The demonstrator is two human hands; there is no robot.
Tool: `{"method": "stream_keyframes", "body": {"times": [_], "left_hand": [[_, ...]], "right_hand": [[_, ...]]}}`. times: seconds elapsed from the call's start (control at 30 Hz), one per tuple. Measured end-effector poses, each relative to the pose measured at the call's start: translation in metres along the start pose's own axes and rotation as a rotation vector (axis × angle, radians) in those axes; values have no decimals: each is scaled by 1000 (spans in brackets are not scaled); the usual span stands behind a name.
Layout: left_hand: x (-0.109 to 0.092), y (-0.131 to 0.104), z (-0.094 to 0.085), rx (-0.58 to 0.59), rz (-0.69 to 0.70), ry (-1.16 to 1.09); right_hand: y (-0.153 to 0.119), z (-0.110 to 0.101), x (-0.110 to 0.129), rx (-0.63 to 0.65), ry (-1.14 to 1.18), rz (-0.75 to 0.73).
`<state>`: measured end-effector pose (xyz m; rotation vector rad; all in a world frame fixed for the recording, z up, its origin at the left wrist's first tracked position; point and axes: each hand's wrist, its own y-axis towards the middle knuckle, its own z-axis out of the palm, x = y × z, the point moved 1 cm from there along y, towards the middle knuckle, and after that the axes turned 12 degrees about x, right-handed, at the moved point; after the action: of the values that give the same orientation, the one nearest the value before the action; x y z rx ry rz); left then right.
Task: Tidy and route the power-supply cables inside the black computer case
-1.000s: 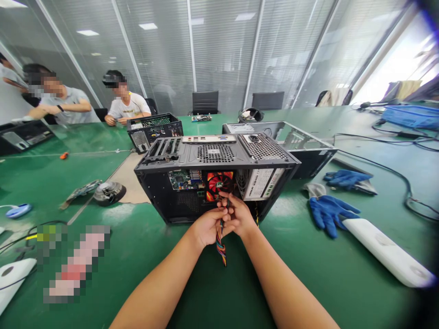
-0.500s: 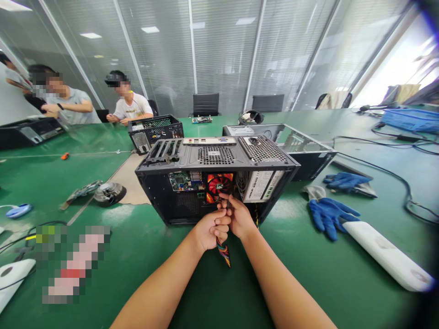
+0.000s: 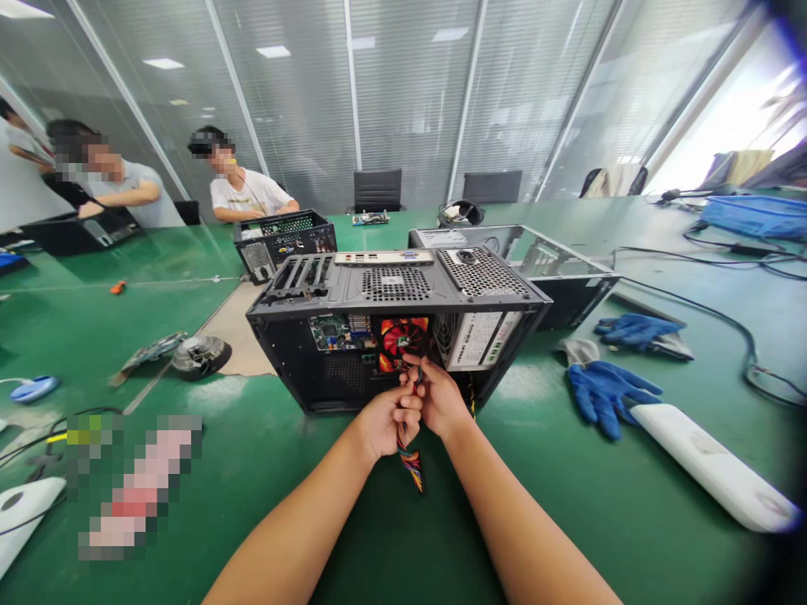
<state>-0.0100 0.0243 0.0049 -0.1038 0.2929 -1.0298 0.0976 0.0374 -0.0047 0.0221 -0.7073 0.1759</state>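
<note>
The fingers of the left hand (image 3: 382, 424) are curled closed around the wire bundle (image 3: 411, 470), its lower end hanging below the fist. Compared with a second earlier, they have closed from a looser hold, which suggests a firmer grip. The fingers of the right hand (image 3: 445, 407) are bent against the left, by the upper wires, forefinger extended; whether they pinch a wire cannot be told. Both hands are at the open side of the computer case (image 3: 344, 290), just below the red fan (image 3: 403, 338) and near the power supply (image 3: 484, 340). Blue glove (image 3: 605, 395) noted on the table (image 3: 265, 496), right of the case.
</note>
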Motion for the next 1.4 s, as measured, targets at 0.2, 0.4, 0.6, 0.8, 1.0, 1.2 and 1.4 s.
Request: {"method": "stream_keyframes", "body": {"times": [0.2,0.4,0.6,0.8,1.0,1.2,1.4], "left_hand": [[1,6,1,-264,106,211],[2,4,4,-107,81,212],[-1,-1,6,54,51,227],[3,3,4,-85,95,455],[9,11,-3,-227,230,859],[8,10,-2,-475,416,1494],[9,11,-3,-489,402,1503]], "right_hand": [[0,-1,3,-20,-23,21],[1,-2,1,10,0,7],[-1,-2,2,29,35,15],[0,0,2,-22,-9,13],[3,-2,-2,-34,-49,-23],[8,-7,-8,-14,-62,-45],[8,-7,-8,-33,-74,-35]]}}
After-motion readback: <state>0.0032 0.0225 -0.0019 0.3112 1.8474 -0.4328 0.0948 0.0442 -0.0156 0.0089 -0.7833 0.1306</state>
